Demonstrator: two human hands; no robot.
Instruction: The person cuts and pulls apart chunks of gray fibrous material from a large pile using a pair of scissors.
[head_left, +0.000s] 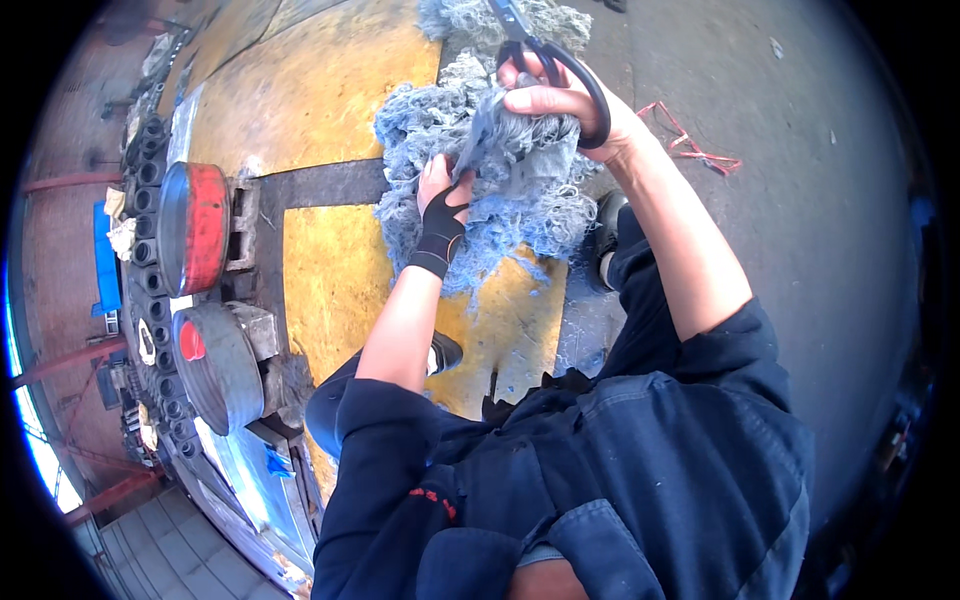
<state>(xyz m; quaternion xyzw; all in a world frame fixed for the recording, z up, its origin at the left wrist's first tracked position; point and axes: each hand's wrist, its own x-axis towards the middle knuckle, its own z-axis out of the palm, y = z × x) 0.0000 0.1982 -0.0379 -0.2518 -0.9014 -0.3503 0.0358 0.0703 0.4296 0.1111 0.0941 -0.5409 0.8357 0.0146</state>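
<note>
A big tangled heap of blue-grey thread waste (530, 215) lies in front of me on yellow boards. My right hand (560, 105) is closed around black-handled scissors (515, 25), whose blades point up and away toward the far side. Loose threads hang beneath that hand, close against its fingers. At the left side of the heap, my left hand (440, 192), in a black wrist wrap, grips a bunch of the thread. A twisted strand of it runs up from there toward my right hand. Some left fingertips are buried in the threads.
Yellow boards (340, 260) cover part of the dark floor. Two round drums, one red-sided (207, 228) and one grey (235, 365), stand at the left beside concrete blocks. Rows of dark tubes (150, 200) lie beyond them. A red wire frame (690, 145) rests on the floor at right.
</note>
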